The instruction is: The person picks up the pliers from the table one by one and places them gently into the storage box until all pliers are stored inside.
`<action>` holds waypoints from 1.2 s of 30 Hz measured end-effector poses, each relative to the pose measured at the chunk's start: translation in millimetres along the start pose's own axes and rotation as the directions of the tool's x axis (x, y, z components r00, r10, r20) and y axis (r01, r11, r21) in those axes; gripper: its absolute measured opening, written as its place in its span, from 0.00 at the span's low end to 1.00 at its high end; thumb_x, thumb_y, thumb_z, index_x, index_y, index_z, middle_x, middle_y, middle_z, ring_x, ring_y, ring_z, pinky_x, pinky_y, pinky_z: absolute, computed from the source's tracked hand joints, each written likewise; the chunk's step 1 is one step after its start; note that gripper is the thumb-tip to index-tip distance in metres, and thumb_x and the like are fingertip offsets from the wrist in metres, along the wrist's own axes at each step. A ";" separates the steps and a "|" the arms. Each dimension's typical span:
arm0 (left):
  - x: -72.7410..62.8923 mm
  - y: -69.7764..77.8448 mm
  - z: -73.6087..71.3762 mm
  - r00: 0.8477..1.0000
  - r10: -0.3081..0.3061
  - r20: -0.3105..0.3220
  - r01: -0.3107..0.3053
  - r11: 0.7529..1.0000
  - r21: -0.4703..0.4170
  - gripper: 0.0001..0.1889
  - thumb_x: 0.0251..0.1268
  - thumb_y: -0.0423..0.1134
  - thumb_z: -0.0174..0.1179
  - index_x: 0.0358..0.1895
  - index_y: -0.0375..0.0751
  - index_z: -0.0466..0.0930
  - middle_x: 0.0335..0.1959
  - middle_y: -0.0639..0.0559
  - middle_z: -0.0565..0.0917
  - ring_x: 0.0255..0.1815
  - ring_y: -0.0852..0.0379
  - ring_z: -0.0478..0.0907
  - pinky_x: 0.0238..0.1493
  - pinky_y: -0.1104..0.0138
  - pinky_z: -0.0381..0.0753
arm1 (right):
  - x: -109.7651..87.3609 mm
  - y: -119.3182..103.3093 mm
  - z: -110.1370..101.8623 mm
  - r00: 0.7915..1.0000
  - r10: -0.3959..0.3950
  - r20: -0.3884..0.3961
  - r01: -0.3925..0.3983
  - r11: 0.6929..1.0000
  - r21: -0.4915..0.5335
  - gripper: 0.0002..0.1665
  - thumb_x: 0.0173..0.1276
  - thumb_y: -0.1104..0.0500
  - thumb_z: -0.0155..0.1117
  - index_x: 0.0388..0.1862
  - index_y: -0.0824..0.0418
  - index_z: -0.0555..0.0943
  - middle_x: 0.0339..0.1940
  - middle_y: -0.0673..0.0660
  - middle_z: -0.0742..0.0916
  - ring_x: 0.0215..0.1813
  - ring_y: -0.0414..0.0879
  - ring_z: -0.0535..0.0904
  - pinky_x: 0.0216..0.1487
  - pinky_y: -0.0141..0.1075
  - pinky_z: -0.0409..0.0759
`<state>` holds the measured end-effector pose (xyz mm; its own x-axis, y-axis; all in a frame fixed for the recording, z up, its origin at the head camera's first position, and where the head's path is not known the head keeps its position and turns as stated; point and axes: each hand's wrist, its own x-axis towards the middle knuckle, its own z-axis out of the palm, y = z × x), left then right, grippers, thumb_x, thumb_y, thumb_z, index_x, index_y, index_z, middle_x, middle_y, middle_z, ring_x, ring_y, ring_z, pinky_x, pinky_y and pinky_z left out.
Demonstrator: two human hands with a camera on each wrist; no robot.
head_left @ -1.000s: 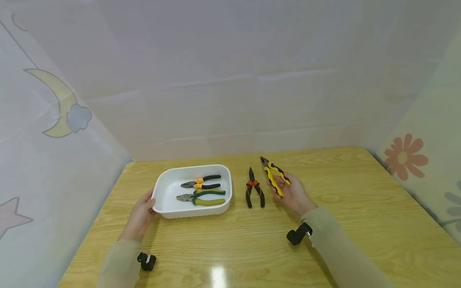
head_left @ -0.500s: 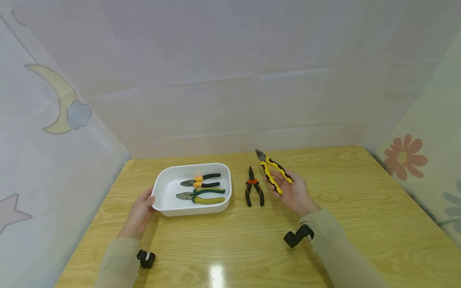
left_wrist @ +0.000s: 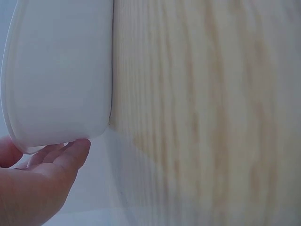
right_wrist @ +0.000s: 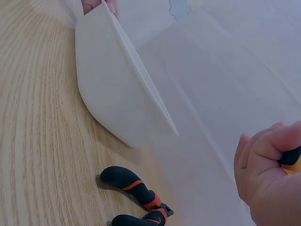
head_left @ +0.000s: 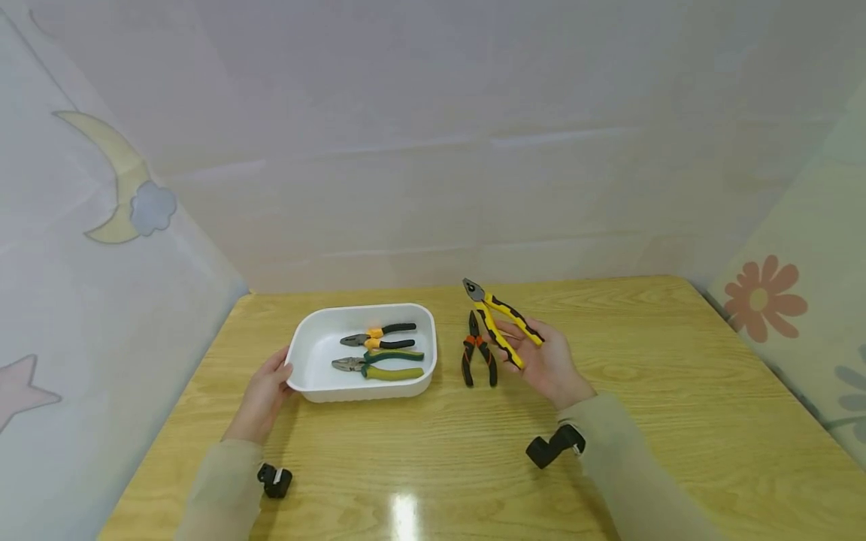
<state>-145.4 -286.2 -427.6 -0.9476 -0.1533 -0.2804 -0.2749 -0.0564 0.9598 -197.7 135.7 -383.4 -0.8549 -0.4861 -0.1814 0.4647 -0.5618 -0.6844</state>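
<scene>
The left hand [head_left: 266, 392] is pinching the tray [head_left: 313, 353] on the table [head_left: 419, 451]; the right hand [head_left: 551, 364] is gripping the yellow pliers [head_left: 495, 330] in the air, near the red-black pliers [head_left: 473, 333].

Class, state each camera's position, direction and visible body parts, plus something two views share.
On head: facing forward, down at the table; left hand, right hand, sleeves show.
On left wrist: facing the white tray; left hand shows.
On right wrist: facing the white tray; parts of both hands show.
Head and right wrist share red-and-black pliers.
</scene>
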 end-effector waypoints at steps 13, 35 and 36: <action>0.2 1.6 -0.7 1.000 -0.006 0.006 0.006 1.000 -0.002 0.28 0.80 0.32 0.30 0.77 0.35 0.34 0.78 0.39 0.40 0.76 0.42 0.47 0.73 0.53 0.52 | 8.7 3.5 10.5 0.992 0.079 0.099 -0.067 0.991 -0.116 0.30 0.81 0.49 0.24 0.67 0.67 0.64 0.49 0.62 0.83 0.30 0.45 0.73 0.27 0.29 0.72; 0.1 3.0 -0.3 1.000 -0.009 -0.003 0.009 1.000 0.013 0.28 0.80 0.32 0.30 0.77 0.35 0.36 0.78 0.41 0.41 0.76 0.43 0.49 0.73 0.54 0.53 | 25.2 19.1 31.1 0.984 0.134 0.120 -0.123 0.988 -0.099 0.29 0.80 0.49 0.26 0.56 0.64 0.72 0.47 0.63 0.80 0.26 0.43 0.72 0.23 0.28 0.67; 0.3 2.8 -0.1 1.000 -0.009 -0.006 0.009 1.000 0.011 0.28 0.80 0.32 0.30 0.77 0.35 0.36 0.78 0.40 0.42 0.76 0.43 0.49 0.73 0.53 0.53 | 26.4 20.2 31.7 0.983 0.138 0.121 -0.127 0.987 -0.096 0.29 0.80 0.49 0.26 0.55 0.64 0.73 0.47 0.63 0.81 0.26 0.43 0.72 0.23 0.28 0.67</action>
<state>-146.5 -286.6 -425.0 -0.9440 -0.1583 -0.2894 -0.2855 -0.0468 0.9572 -203.6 90.2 -379.6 -0.7480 -0.6367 -0.1875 0.5453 -0.4285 -0.7204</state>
